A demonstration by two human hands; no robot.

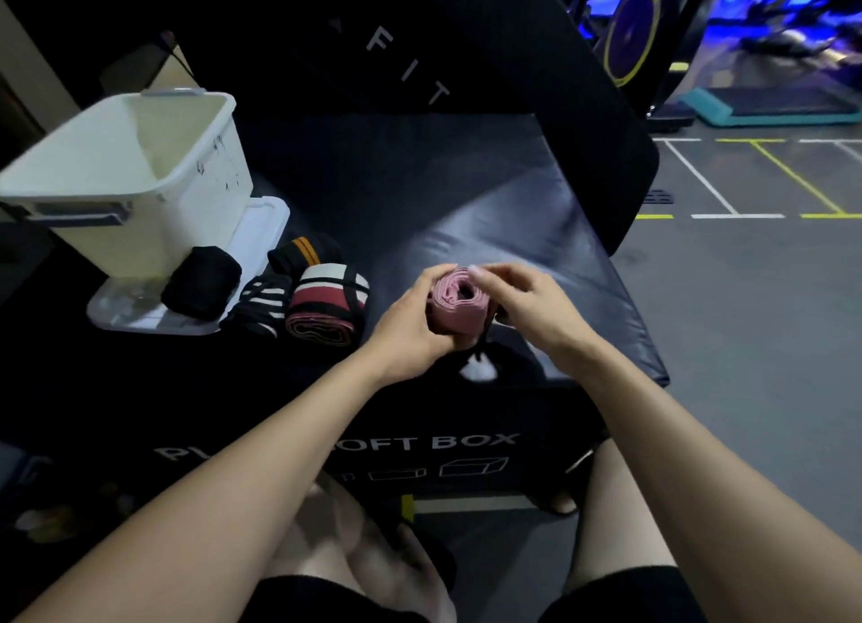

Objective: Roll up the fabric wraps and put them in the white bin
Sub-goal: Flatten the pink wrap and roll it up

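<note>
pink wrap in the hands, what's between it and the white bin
In the head view, four rolled wraps lie between the pink wrap and the white bin.

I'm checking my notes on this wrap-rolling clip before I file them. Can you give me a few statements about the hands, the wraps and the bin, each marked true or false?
1. Both hands hold the pink rolled fabric wrap. True: the left hand cups it and the right hand pinches its top edge.
2. The white plastic bin already holds several rolled wraps. False: no wraps show in the part of its inside that is visible.
3. The bin stands on its clear lid. True.
4. The red, white and black striped rolled wrap lies inside the bin. False: it lies on the black padded box, beside the bin.
5. The black rolled wrap rests on the lid. True.
</note>
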